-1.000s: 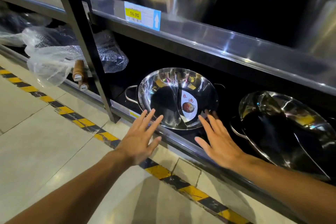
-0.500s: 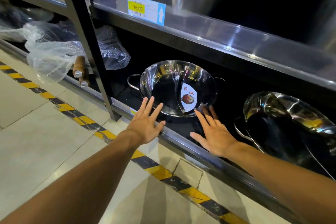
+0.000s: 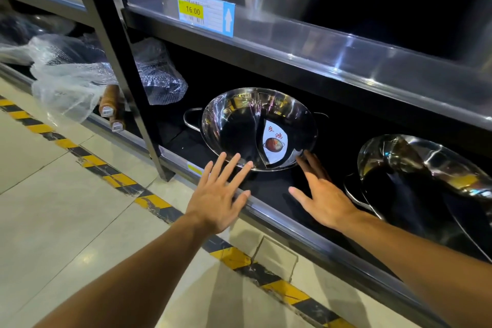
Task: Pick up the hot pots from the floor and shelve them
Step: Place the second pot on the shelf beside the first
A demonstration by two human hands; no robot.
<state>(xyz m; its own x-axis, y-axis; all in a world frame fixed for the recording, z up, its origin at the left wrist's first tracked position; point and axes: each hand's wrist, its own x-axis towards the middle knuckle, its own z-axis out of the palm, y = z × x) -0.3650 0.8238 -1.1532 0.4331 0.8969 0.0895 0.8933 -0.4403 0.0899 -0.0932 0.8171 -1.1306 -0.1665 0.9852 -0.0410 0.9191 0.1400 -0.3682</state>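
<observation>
On the bottom shelf (image 3: pixel 269 209) the divided hot pot (image 3: pixel 259 128) sits placed; my left hand (image 3: pixel 217 200) and right hand (image 3: pixel 323 198) are spread open, empty. Next I'd grab another off the floor.

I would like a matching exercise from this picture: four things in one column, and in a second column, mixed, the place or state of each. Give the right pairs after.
Things:
1. divided hot pot with the paper label
2. second hot pot
3. price tag
4. left hand

Places or states:
A. at the right of the bottom shelf, tilted
B. on the front edge of the upper shelf, yellow field reading 16.00
C. open and flat, fingers at the pot's near rim
D. on the bottom shelf, between the two hands

Pairs: 1-D, 2-A, 3-B, 4-C
</observation>
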